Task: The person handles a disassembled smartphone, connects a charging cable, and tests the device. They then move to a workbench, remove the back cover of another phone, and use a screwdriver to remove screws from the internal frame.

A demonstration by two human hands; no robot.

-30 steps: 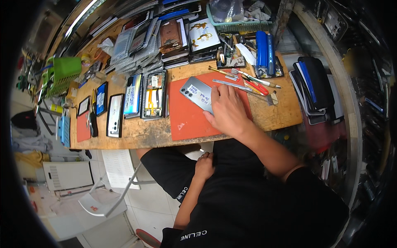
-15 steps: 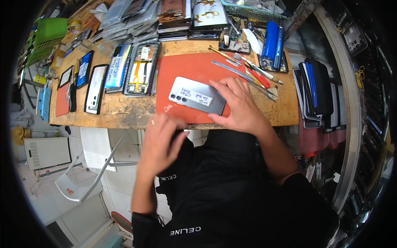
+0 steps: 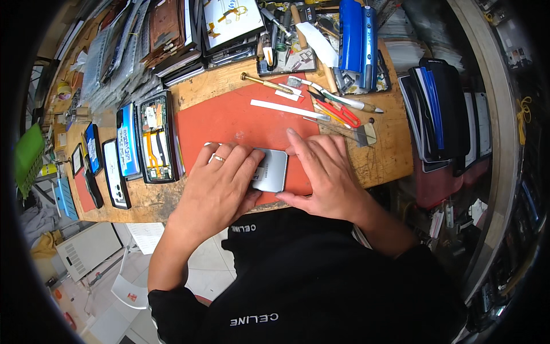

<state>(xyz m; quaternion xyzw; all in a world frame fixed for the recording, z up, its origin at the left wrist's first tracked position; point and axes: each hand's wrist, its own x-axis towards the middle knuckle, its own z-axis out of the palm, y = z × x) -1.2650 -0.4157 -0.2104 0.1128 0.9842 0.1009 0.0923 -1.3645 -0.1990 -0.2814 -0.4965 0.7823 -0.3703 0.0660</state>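
On the red mat [image 3: 209,120] lies a silver phone [image 3: 270,171] with its back up, mostly covered at its left end. My left hand [image 3: 217,183] is closed over that end, fingers curved across it; a ring shows on one finger. My right hand [image 3: 323,178] grips the phone's right end between fingertips and thumb, index finger reaching past the upper corner. Just beyond lie a white strip [image 3: 286,109], a brass screwdriver [image 3: 266,83], red-handled cutters [image 3: 338,113] and thin tools. An opened phone [image 3: 156,146] with exposed insides rests left of the mat.
The wooden bench [image 3: 387,132] holds more phones [image 3: 115,172] at the left, stacked devices in sleeves [image 3: 106,74] behind, and a tool tray [image 3: 289,60] with blue tools [image 3: 350,43]. Dark cases [image 3: 436,112] stand right of the bench. A white folding chair [image 3: 127,289] is below left.
My left hand has risen from my lap onto the phone. The phone has turned and sits nearer the bench's front edge, with both hands at it. The head view has shifted.
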